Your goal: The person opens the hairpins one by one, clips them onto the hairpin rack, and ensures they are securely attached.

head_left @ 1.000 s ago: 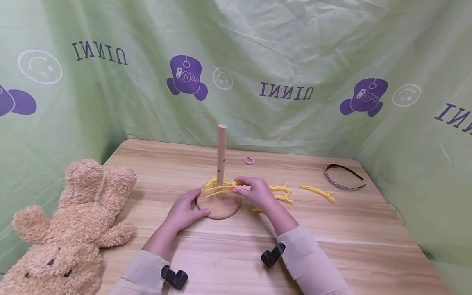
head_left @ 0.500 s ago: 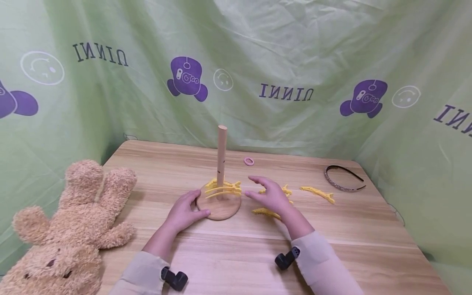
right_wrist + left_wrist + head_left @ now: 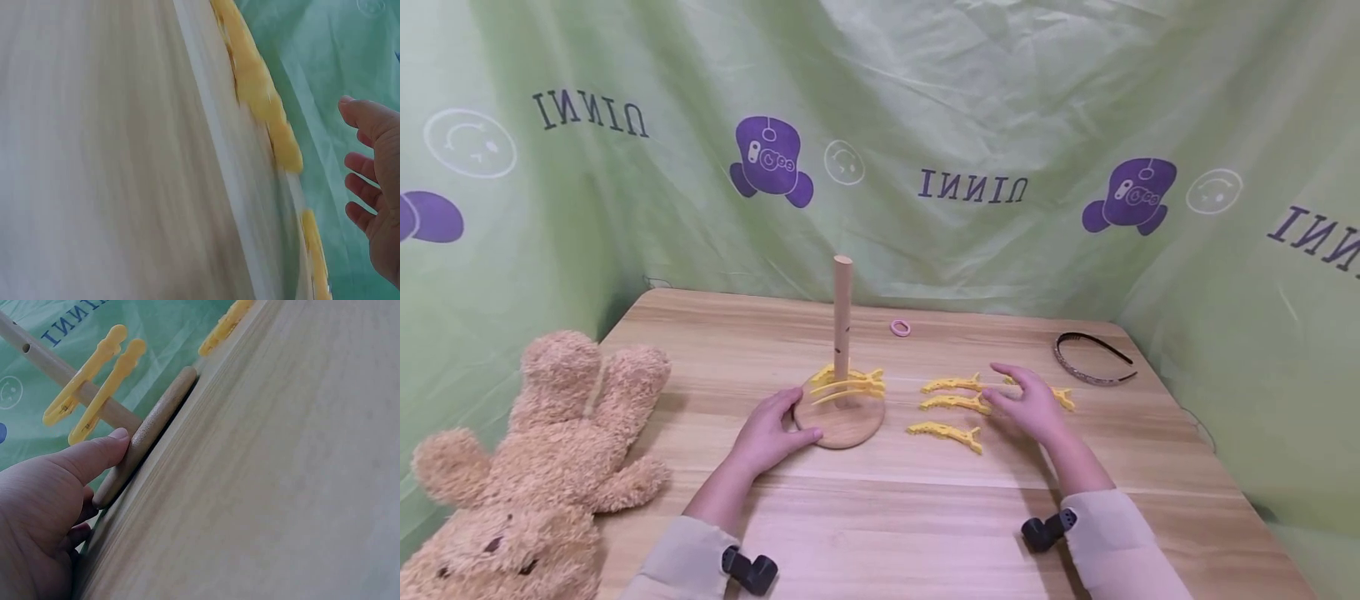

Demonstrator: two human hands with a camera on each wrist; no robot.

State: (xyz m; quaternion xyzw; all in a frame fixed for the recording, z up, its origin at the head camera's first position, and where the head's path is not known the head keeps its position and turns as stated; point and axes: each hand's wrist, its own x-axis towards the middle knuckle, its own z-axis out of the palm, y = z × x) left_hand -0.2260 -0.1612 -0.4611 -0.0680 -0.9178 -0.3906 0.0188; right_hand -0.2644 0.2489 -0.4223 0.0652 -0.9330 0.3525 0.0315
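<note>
A wooden stand (image 3: 842, 312) with an upright post and a round base stands mid-table. My left hand (image 3: 771, 433) holds the base's left edge; in the left wrist view the thumb (image 3: 103, 453) lies on the base and the fingers curl at its rim. Two yellow alligator hair clips (image 3: 857, 388) are on the low part of the post, one above the other. To the right, several more hair clips (image 3: 953, 403) lie on the table. My right hand (image 3: 1028, 408) hovers over them with fingers spread, holding nothing. It partly covers the rightmost clip (image 3: 1064, 398).
A plush bear (image 3: 561, 450) lies along the table's left side. Behind the clips is a pink hair tie (image 3: 900, 328). A glittery headband (image 3: 1086, 375) lies near the right edge. Green cloth (image 3: 880, 225) hangs behind the wooden table (image 3: 887, 517).
My right hand has let go of a hair clip at the post and moved right, over the loose clips. That clip stays on the post. The left hand keeps its hold on the base.
</note>
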